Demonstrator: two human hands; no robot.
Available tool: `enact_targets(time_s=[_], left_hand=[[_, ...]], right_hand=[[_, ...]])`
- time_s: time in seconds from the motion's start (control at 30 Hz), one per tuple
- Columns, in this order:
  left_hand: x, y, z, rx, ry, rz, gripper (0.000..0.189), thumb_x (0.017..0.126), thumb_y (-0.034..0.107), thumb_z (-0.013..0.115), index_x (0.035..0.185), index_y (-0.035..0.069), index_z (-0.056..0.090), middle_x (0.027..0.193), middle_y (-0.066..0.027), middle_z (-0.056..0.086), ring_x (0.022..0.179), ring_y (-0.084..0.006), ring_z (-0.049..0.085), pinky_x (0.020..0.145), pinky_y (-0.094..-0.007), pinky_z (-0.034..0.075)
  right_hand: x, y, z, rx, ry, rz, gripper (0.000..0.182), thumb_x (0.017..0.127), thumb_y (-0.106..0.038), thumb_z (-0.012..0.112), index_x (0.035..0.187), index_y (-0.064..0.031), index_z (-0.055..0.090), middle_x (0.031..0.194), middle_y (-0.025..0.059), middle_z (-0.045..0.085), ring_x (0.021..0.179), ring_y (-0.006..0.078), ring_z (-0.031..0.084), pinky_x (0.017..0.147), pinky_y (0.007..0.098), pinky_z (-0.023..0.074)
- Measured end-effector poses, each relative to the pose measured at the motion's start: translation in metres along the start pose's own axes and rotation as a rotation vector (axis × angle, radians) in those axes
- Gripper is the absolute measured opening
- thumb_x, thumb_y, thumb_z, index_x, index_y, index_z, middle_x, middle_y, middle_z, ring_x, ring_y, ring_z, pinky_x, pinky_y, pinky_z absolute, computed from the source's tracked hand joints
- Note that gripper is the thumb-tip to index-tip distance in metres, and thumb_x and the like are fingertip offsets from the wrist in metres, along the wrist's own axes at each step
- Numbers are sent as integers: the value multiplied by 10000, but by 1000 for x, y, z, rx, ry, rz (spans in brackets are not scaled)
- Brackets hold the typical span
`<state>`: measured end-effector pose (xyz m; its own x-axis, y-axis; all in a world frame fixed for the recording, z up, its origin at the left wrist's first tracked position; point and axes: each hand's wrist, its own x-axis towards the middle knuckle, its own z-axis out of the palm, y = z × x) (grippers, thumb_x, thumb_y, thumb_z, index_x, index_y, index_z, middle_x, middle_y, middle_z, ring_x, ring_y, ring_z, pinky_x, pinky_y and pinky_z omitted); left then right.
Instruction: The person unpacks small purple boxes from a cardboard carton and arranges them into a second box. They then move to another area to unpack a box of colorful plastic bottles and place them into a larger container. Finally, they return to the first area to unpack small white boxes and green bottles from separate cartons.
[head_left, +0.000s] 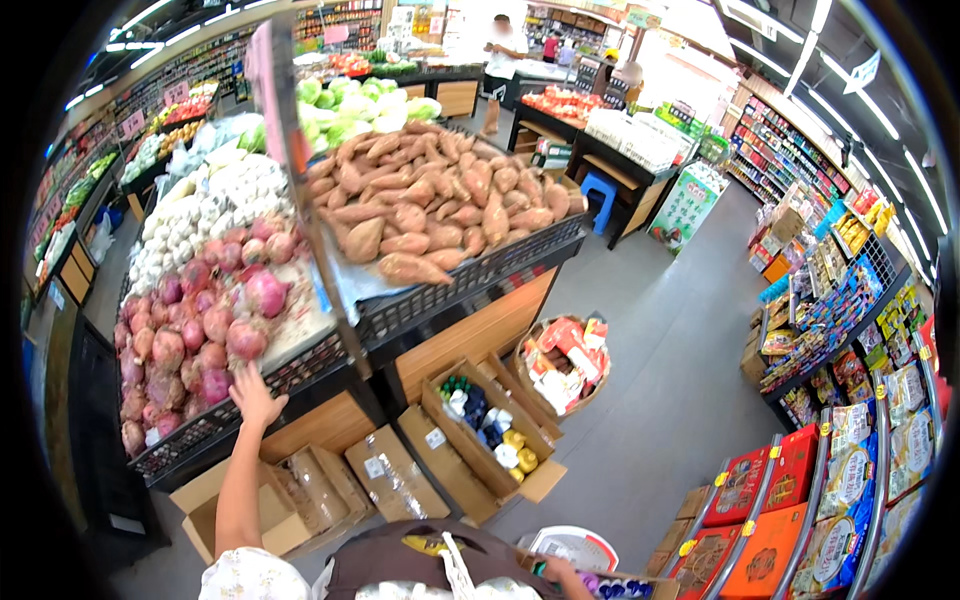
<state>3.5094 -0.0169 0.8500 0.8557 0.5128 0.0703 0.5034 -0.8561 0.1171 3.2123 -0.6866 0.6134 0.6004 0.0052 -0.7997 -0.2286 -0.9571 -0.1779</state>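
Observation:
My left hand (255, 396) reaches over the black crate edge at the front of the red onions (217, 322), fingers spread, close to an onion; whether it touches one I cannot tell. Behind the onions lies white garlic (217, 202). Sweet potatoes (435, 195) are heaped to the right, past an upright divider (319, 225). Low at the bottom edge, my right hand (559, 570) is at the rim of a cardboard box holding dark blue and purple items (626, 586); its fingers are partly hidden, so its grip is unclear. A white lid or tray (574, 547) with a red edge lies beside it.
Open cardboard boxes (480, 435) and a round basket of packets (566, 360) stand on the floor below the stand. Shelves of packaged goods (847, 465) line the right side. A blue stool (598, 199) is beyond the sweet potatoes. A person (501, 56) stands further back.

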Motion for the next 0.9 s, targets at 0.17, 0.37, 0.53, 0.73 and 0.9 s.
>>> enact_targets(time_s=[0.17,0.37,0.53,0.73,0.9], left_hand=[[8,-71,-24,-145,49,504,823,703,245,713,1373,2,301,1356,-232,387,1231,-387,392,1016,-450,331],[10,-85,-45,-280,55,761,650,762,111,657,1328,-13,360,1312,-242,431,1197,-376,434,1009,-412,358],[3,-94,-40,-291,97,773,687,753,123,672,1342,-7,345,1341,-228,410,1255,-358,383,1054,-415,305],[-3,-90,-43,-322,184,737,714,767,175,679,1371,42,324,1375,-207,377,1304,-343,325,1090,-440,235],[-85,-15,-8,-691,103,815,478,752,34,643,1211,27,508,1232,-180,514,1186,-342,457,1013,-419,349]], right_hand=[[-50,-100,-26,10,275,119,434,793,-214,495,1224,-234,546,1288,139,486,1210,380,420,992,581,298],[-92,-166,49,191,817,89,344,780,-97,569,1122,-112,604,1190,170,549,1110,333,503,957,424,389],[-125,-202,137,230,631,47,347,754,-111,606,1101,-120,615,1152,173,566,1091,345,518,926,418,420],[-105,-217,167,374,397,-1,331,781,-132,592,1111,-113,606,1084,165,600,1031,323,560,905,394,440],[-41,-237,171,578,294,28,363,824,-172,560,1183,-117,568,1029,144,652,935,283,637,814,361,495]])
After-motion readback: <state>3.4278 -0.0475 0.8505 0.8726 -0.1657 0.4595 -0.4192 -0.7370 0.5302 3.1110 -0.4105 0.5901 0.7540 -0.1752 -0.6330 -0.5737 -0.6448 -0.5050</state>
